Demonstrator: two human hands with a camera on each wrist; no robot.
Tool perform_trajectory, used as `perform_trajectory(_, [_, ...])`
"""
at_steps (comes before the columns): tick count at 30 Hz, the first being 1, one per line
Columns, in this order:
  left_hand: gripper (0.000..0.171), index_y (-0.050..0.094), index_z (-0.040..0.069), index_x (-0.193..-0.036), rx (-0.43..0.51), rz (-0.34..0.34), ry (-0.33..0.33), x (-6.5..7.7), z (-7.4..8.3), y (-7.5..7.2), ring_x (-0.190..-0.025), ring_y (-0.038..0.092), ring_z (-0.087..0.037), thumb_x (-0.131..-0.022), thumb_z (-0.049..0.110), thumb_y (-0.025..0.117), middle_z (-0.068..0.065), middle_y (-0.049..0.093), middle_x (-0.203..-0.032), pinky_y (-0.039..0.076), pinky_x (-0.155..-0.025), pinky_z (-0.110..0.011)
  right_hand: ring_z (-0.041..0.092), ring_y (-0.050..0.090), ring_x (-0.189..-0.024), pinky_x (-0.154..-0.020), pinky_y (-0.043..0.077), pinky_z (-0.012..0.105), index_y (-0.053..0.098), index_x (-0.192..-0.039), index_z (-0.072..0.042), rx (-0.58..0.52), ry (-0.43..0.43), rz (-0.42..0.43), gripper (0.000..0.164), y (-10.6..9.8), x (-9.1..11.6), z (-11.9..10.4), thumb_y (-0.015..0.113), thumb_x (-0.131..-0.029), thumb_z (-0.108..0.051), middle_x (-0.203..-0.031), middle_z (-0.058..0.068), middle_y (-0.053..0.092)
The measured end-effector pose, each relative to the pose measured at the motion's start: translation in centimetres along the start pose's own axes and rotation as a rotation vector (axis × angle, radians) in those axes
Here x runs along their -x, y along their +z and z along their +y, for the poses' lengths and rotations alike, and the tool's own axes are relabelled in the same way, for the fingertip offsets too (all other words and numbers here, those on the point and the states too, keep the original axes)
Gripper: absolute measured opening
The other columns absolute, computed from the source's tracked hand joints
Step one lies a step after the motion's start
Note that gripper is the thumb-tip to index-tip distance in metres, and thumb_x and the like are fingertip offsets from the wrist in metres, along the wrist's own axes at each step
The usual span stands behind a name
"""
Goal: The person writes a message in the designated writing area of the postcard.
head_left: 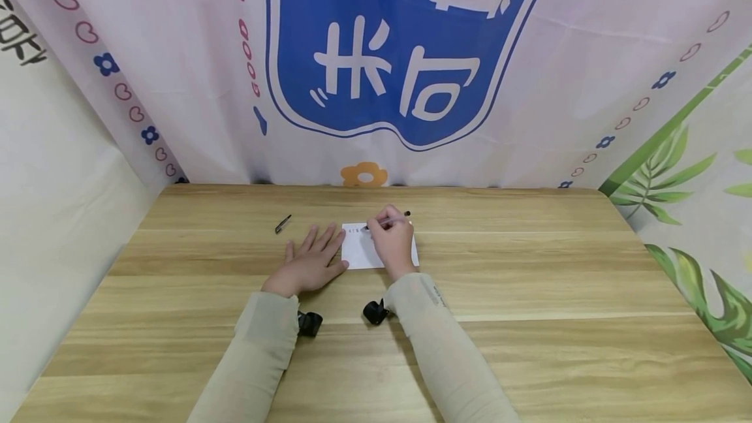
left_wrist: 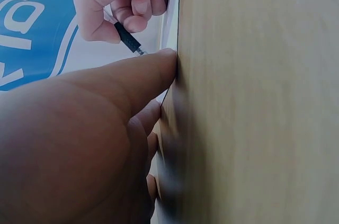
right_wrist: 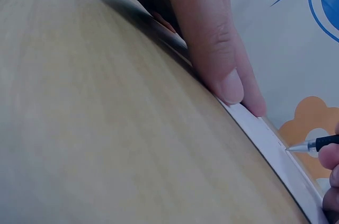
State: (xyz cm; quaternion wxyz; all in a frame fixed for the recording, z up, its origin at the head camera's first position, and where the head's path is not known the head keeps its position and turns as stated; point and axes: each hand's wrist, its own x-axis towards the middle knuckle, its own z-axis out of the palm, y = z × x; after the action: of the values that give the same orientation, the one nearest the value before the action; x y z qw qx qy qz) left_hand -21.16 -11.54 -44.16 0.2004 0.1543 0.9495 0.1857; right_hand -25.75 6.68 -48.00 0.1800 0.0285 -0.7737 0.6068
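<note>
My right hand (head_left: 392, 240) pinches a pen (head_left: 390, 219) with a clear barrel and black grip, its tip at the top of a small white paper (head_left: 360, 253). A short row of small marks runs along the paper's upper left. My left hand (head_left: 308, 263) lies flat with fingers spread, thumb and index fingertip on the paper's left edge. In the left wrist view the pen's black grip (left_wrist: 127, 37) shows between the right hand's fingers. The right wrist view shows the left thumb (right_wrist: 231, 83) pressing the paper (right_wrist: 265, 139) and the pen tip (right_wrist: 296, 147) at its surface.
A black pen cap (head_left: 283, 224) lies on the wooden table (head_left: 558, 279), left of the paper. Black wrist cameras (head_left: 375, 312) sit at both sleeves. Behind the table's far edge hangs a printed curtain (head_left: 194, 83) with a blue sign shape.
</note>
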Motion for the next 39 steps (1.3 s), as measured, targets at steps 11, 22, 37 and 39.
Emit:
perform_trajectory(11, [0.070, 0.011, 0.018, -0.165, -0.005, 0.003, 0.002, -0.1, 0.0, 0.0, -0.154, -0.012, -0.037, -0.108, 0.047, 0.040, -0.007, 0.000, -0.171, -0.011, -0.112, -0.074, 0.013, 0.060, -0.057, -0.052, 0.047, 0.023, 0.059, -0.070, -0.007, 0.011, 0.005, 0.030, 0.016, 0.0, -0.1, 0.1, 0.067, -0.084, -0.004, -0.067, 0.003, 0.064])
perform_trajectory(22, [0.070, 0.012, 0.018, -0.165, 0.015, 0.007, 0.006, 0.0, 0.1, -0.1, -0.154, -0.012, -0.037, -0.108, 0.046, 0.041, -0.007, 0.000, -0.171, -0.011, -0.112, -0.074, 0.012, 0.059, -0.056, -0.052, 0.046, 0.023, 0.059, -0.070, -0.007, 0.005, 0.009, 0.041, 0.017, -0.1, -0.1, -0.1, 0.067, -0.084, -0.004, -0.064, 0.002, 0.063])
perform_trajectory(37, [0.071, 0.009, 0.022, -0.164, 0.041, 0.014, 0.011, -0.7, -0.8, 0.7, -0.154, -0.017, -0.034, -0.107, 0.048, 0.041, -0.002, -0.004, -0.171, -0.014, -0.111, -0.072, 0.013, 0.058, -0.059, -0.054, 0.045, 0.025, 0.059, -0.071, -0.007, 0.014, 0.013, 0.011, 0.017, 0.0, 0.0, 0.1, 0.067, -0.085, -0.004, -0.068, 0.003, 0.063])
perform_trajectory(39, [0.071, 0.009, 0.022, -0.164, 0.041, 0.017, 0.010, -0.9, -1.0, 0.9, -0.154, -0.016, -0.034, -0.107, 0.049, 0.041, -0.002, -0.004, -0.171, -0.013, -0.112, -0.072, 0.013, 0.058, -0.059, -0.054, 0.045, 0.025, 0.059, -0.071, -0.007, 0.011, 0.016, 0.008, 0.017, 0.0, 0.0, 0.2, 0.067, -0.085, -0.004, -0.069, 0.003, 0.063])
